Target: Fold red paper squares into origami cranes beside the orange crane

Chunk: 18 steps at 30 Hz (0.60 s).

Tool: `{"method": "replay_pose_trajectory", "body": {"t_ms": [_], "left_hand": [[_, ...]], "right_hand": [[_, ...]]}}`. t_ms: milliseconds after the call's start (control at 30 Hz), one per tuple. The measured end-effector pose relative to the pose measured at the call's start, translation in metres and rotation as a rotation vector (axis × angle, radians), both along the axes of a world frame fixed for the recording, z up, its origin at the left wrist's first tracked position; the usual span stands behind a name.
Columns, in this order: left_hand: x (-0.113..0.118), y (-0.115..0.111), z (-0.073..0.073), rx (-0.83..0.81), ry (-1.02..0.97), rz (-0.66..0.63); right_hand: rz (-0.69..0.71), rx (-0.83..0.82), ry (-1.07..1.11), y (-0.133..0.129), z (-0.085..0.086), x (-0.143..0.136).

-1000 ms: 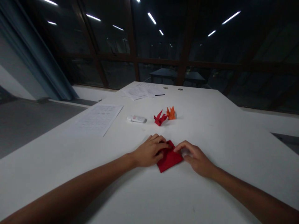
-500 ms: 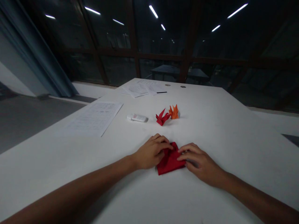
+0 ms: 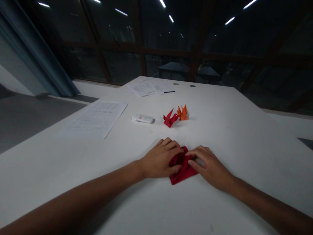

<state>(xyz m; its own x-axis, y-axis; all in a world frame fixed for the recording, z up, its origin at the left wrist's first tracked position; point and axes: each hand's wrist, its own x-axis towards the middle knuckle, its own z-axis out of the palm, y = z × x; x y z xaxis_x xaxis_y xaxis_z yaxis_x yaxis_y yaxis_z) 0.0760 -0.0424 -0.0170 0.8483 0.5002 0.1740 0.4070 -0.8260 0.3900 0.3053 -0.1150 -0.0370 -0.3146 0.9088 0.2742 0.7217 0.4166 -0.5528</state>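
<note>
A red folded paper (image 3: 182, 174) lies on the white table, between my two hands. My left hand (image 3: 162, 160) rests over its left side, fingertips on the upper part and thumb on the middle. From the right, my right hand (image 3: 207, 164) touches the paper with index finger and thumb, which are apart. Part of the paper is hidden under the fingers. Beyond the hands stand a red paper crane (image 3: 170, 119) and, touching or just behind it, an orange paper crane (image 3: 183, 113).
A white correction-tape-like item (image 3: 143, 118) lies left of the cranes. A printed sheet (image 3: 97, 117) is farther left. More papers (image 3: 144, 87) and a black stick (image 3: 169, 91) lie toward the far end of the table (image 3: 220, 104). Dark windows stand behind.
My left hand has shifted slightly right, its thumb now over the middle of the paper. My right fingertips have moved inward and up. The paper sits slightly farther right and the view has tilted.
</note>
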Motion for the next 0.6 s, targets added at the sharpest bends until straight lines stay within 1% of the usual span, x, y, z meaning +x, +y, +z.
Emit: {"method": "replay_pose_trajectory", "body": {"t_ms": [100, 167, 400, 533, 600], "left_hand": [[0.001, -0.001, -0.002, -0.016, -0.027, 0.048], [0.000, -0.001, -0.003, -0.035, -0.041, 0.062], [-0.001, 0.002, -0.002, -0.091, -0.072, 0.033], [0.002, 0.000, -0.002, -0.024, -0.021, 0.044], [0.003, -0.002, -0.002, 0.001, -0.007, 0.049]], "right_hand": [[-0.125, -0.005, 0.010, 0.000, -0.003, -0.006], [-0.142, 0.012, -0.011, 0.001, -0.004, -0.009], [-0.051, 0.130, -0.106, -0.001, -0.002, -0.009], [0.032, 0.222, -0.158, -0.010, 0.003, -0.011], [0.087, 0.224, -0.187, -0.013, 0.005, -0.012]]}}
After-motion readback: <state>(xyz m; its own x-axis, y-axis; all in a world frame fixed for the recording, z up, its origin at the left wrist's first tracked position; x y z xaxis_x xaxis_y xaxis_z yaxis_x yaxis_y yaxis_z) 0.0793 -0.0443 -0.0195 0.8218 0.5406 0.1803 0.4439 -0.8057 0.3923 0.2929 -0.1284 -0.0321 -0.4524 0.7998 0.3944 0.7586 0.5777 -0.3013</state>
